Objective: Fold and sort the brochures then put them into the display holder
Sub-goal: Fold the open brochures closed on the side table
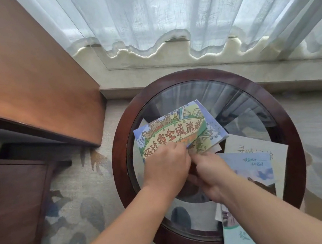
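Folding step | left hand (166, 164) pinches cartoon brochure (176, 132) at its near edge above table (120, 167) | right hand (210, 175) alongside, grip impossible to tell | next, likely: align edges, press crease.

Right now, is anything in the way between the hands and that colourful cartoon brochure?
Nothing visible. The left hand and right hand grip the cartoon brochure at its near edge, over the glass table. Other brochures lie to the right. No display holder shows, so that path cannot be judged.
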The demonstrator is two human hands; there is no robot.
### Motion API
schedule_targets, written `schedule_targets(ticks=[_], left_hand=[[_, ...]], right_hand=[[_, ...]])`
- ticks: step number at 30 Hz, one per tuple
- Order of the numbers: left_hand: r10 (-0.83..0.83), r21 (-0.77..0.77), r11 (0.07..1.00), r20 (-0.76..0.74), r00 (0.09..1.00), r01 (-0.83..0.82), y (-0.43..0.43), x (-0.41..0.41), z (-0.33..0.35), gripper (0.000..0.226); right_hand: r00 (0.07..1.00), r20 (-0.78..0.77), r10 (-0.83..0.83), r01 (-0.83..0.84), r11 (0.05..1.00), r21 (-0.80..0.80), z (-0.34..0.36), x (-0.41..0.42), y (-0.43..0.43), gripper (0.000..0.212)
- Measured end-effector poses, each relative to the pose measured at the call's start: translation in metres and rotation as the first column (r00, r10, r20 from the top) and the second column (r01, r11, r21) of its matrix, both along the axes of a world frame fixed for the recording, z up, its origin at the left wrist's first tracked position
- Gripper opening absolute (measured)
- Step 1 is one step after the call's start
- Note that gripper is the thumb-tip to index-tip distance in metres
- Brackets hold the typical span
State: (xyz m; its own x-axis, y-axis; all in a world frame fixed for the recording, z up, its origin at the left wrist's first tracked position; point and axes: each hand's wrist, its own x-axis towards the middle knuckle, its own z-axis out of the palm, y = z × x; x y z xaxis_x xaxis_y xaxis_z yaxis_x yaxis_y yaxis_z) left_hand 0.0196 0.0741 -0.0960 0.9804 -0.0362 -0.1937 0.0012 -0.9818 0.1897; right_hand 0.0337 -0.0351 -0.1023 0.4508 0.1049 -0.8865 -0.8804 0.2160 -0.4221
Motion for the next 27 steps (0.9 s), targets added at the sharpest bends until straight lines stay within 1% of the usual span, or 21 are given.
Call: schedule_targets(ticks=[2,3,4,6,8,9,11,12,13,15,16,17,18,19,20,24,27], left_hand=[[-0.013,0.032,0.999,-0.039,0.999,0.015,0.000,0.000,-0.003,0.032],[-0.015,0.037,0.999,-0.060,0.998,0.017,0.003,-0.002,-0.005,0.033],[-0.013,0.031,0.999,-0.069,0.998,0.015,0.007,-0.005,-0.006,0.034],[-0.007,0.011,1.000,-0.059,0.998,0.007,0.016,-0.011,-0.009,0.035],[-0.023,-0.011,1.000,-0.027,0.999,0.023,0.020,-0.016,-0.012,0.033],[-0.039,-0.027,0.999,-0.018,0.999,0.039,0.020,-0.017,-0.015,0.033],[-0.067,-0.037,0.997,-0.022,0.997,0.066,0.020,-0.019,-0.020,0.038],[-0.056,-0.026,0.998,-0.023,0.998,0.055,0.021,-0.019,-0.022,0.043],[0.000,-0.022,1.000,-0.014,1.000,0.000,0.024,-0.019,-0.023,0.048],[0.232,-0.042,0.971,-0.038,0.972,-0.234,0.033,-0.015,-0.026,0.055],[0.368,-0.057,0.926,-0.087,0.926,-0.374,0.039,-0.012,-0.027,0.059],[0.489,-0.087,0.860,-0.143,0.861,-0.503,0.044,-0.008,-0.028,0.063],[0.577,-0.125,0.786,-0.199,0.792,-0.605,0.047,-0.003,-0.029,0.064],[0.628,-0.158,0.727,-0.242,0.740,-0.669,0.050,0.001,-0.030,0.064],[0.648,-0.176,0.696,-0.264,0.715,-0.696,0.051,0.004,-0.031,0.063],[0.651,-0.185,0.682,-0.288,0.702,-0.708,0.050,0.009,-0.032,0.062],[0.640,-0.176,0.698,-0.282,0.715,-0.695,0.047,0.008,-0.033,0.062]], right_hand=[[0.998,-0.052,0.023,-0.021,0.999,0.033,-0.002,-0.002,0.002,0.020],[0.997,-0.073,0.030,-0.028,0.999,0.025,-0.003,-0.002,-0.001,0.021],[0.996,-0.077,0.034,-0.036,0.999,-0.022,-0.004,0.000,-0.006,0.023],[0.999,-0.029,0.029,-0.035,0.973,-0.228,-0.009,0.008,-0.022,0.030],[0.997,0.054,0.062,-0.033,0.904,-0.427,-0.009,0.018,-0.038,0.043],[0.989,0.083,0.123,-0.069,0.879,-0.471,-0.006,0.023,-0.042,0.047],[0.949,0.120,0.290,-0.190,0.834,-0.517,-0.002,0.032,-0.043,0.040],[0.919,0.108,0.379,-0.264,0.795,-0.546,0.000,0.037,-0.041,0.038],[0.885,0.081,0.459,-0.332,0.743,-0.581,0.000,0.040,-0.040,0.038],[0.827,0.048,0.560,-0.408,0.657,-0.634,0.000,0.044,-0.039,0.037],[0.807,0.055,0.587,-0.416,0.633,-0.653,-0.003,0.046,-0.039,0.033],[0.788,0.068,0.612,-0.421,0.615,-0.667,-0.005,0.048,-0.039,0.029],[0.770,0.077,0.633,-0.427,0.602,-0.675,-0.007,0.050,-0.039,0.025],[0.761,0.092,0.642,-0.432,0.607,-0.667,-0.008,0.052,-0.038,0.020],[0.757,0.106,0.645,-0.434,0.617,-0.657,-0.008,0.053,-0.036,0.015],[0.744,0.129,0.656,-0.473,0.654,-0.590,-0.013,0.057,-0.026,0.003],[0.736,0.121,0.666,-0.493,0.650,-0.579,-0.018,0.056,-0.021,0.008]])
